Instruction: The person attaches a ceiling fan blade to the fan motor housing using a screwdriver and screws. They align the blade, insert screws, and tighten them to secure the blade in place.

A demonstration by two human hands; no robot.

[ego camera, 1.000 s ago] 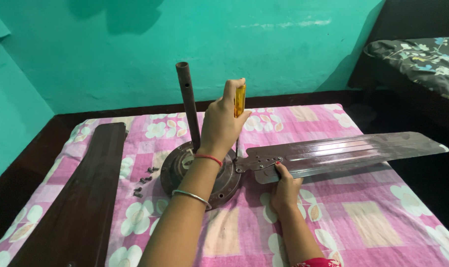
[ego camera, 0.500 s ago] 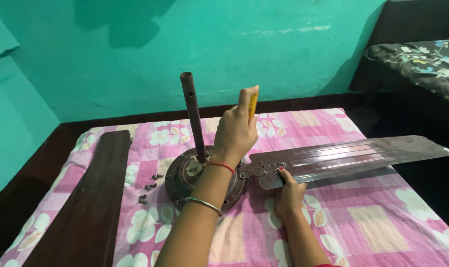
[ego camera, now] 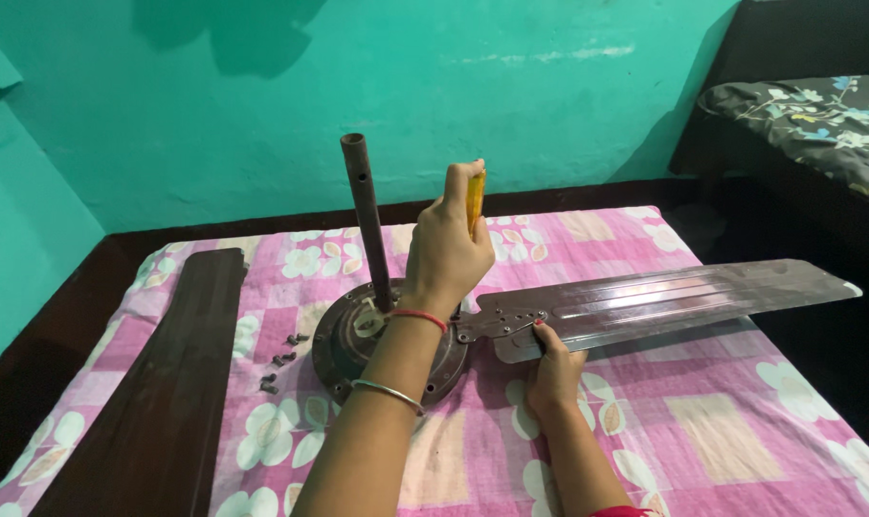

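Between the earlier pictures and now the left hand (ego camera: 451, 244) has barely shifted: it still stands above the fan motor (ego camera: 389, 341), closed around a yellow-handled screwdriver (ego camera: 476, 196), while the right hand (ego camera: 552, 369) still presses on the root of the attached blade (ego camera: 659, 299). The view has only swung slightly.

That left hand is wrapped fully shut on the screwdriver handle, whose long axis runs near upright, tip pointing down toward the bracket below the hand; the tip itself is hidden behind the palm. The right hand lies mostly flat, fingers spread a little and curled at the near edge of the blade, steadying it rather than gripping it all round.

The attached blade runs long-ways out to the right of both hands, its bracket end touching the motor rim and its far tip overhanging the edge of the pink flowered bed sheet (ego camera: 722, 440). From the motor a downrod (ego camera: 367, 215) rises just left of the left hand, leaning slightly.

As far as I can judge, one blade sits at the motor with its fastening being worked. A dark loose blade (ego camera: 157, 383) lies well to the left, apart, and several small screws (ego camera: 279, 361) rest between it and the motor, so more joining or unjoining seems left.
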